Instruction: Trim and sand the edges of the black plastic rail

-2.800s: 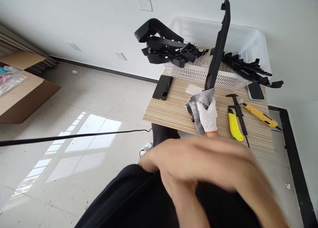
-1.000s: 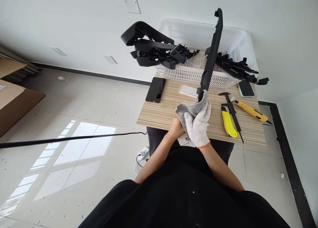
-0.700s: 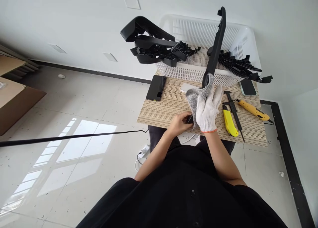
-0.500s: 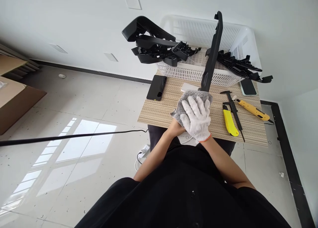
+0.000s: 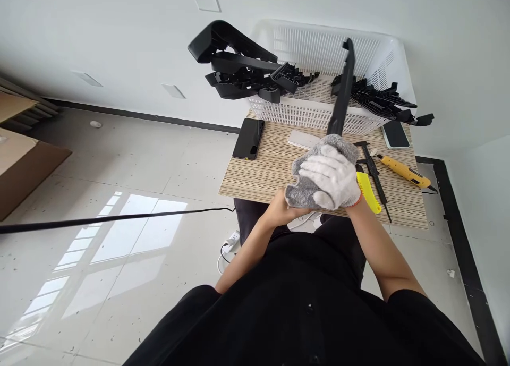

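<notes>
R hand (image 5: pixel 332 177), gloved, is closed over the cloth (image 5: pixel 303 195), which wraps the low end of the part (image 5: pixel 345 90). L hand (image 5: pixel 283 209), bare, sits just under the cloth, touching it. Its fingers are hidden, so can't tell what they clamp. The part stands near upright, rising up and away from both hands, top end in front of the basket (image 5: pixel 319 119).

Progress, my guess: the wipe is at the low end only. All the length above the cloth is bare, and I can't tell if it's clean. Prob. mid-way on this pc. More black pcs wait: left pile (image 5: pixel 243 68) hangs over the basket rim beyond and left of my hands, right pile (image 5: pixel 382 103) beyond and right.

Around, on the tabletop (image 5: pixel 263 175):
- Cutter (image 5: pixel 368 193): just right of R hand, partly under it.
- Caliper (image 5: pixel 374 167): just past the cutter.
- 2nd cutter (image 5: pixel 402 169): further right.
- Phone (image 5: pixel 247 138): beyond and left of L hand.
- White pad (image 5: pixel 303 138): just beyond the cloth.

In the way: the cutter crowds my R wrist, and the part's top is near the right pile and could knock it.
</notes>
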A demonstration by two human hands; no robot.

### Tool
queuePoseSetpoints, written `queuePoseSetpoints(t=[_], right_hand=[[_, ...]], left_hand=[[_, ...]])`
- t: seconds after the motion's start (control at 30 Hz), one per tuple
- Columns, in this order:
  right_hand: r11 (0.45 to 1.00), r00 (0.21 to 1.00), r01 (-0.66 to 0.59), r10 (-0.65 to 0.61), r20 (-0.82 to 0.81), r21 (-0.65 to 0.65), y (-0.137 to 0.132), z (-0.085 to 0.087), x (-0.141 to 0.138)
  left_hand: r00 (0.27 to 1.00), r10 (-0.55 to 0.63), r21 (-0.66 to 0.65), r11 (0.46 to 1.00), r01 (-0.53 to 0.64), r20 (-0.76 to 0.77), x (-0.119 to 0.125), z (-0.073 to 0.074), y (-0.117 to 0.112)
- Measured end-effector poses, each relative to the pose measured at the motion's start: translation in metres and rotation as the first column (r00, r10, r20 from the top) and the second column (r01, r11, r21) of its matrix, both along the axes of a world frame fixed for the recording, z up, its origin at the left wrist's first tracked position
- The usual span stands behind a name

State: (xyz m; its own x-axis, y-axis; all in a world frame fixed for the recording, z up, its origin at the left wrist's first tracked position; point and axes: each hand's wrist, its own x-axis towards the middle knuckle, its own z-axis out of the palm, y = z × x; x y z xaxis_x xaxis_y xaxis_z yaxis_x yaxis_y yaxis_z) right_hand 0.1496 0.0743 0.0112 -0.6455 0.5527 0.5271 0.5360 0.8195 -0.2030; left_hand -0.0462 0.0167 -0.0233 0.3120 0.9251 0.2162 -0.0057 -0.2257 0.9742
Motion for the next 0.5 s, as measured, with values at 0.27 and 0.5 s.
queuePoseSetpoints(t=[0.27,0.5], right_hand=[[0.991,0.99,0.126,-0.124,0.064,-0.043,-0.015,0.011,-0.026],[0.999,0.996,0.05,-0.049,-0.075,0.011,-0.015,0.032,-0.019]], left_hand=[[0.992,0.063,0.063,0.996,-0.056,-0.114,-0.008,0.001,0.004],[0.977,0.117,0.157,0.983,-0.09,-0.176,-0.005,0.012,-0.001]])
